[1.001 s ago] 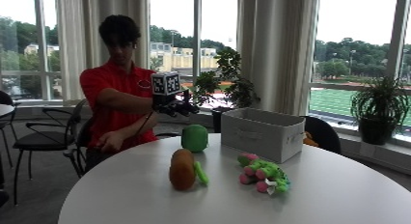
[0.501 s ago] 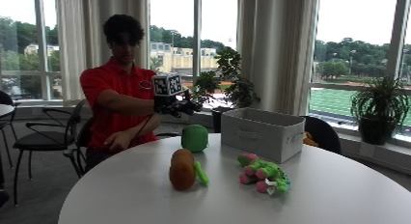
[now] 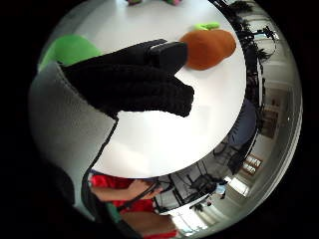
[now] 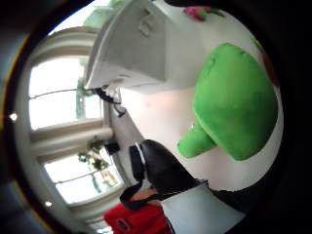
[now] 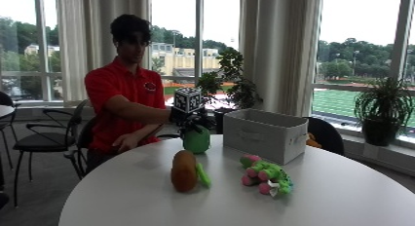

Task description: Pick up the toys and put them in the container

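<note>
- Nearest the outside camera, an orange plush toy (image 5: 184, 170) with a green leaf strip stands on the round white surface (image 5: 129, 197), toward its front.
- Just to one side of it, apart from it, lies a pink and green plush toy (image 5: 266, 174), also on the surface.
- Further back, a green plush toy (image 5: 196, 140) sits upright on the surface near the far edge, close to the person.
- The gloved right hand (image 5: 188, 120) is directly above the green plush toy, reaching down onto its top; in the outside view the two overlap, but whether they touch is not clear.
- In the little finger side palm view the black fingers (image 3: 134, 82) are stretched out together over the surface and hold nothing; the green plush toy (image 3: 67, 50) lies beside them and the orange plush toy (image 3: 208, 47) beyond their tips.
- In the thumb side palm view the green plush toy (image 4: 234, 107) fills much of the picture, lying on the surface with the container (image 4: 129, 46) past it.
- The container (image 5: 266, 133), a light grey fabric box with an open top, stands on the surface beside the green plush toy, at the far edge.
- The person's bare left hand (image 5: 126, 142) rests low at the edge of the surface, away from the toys.
</note>
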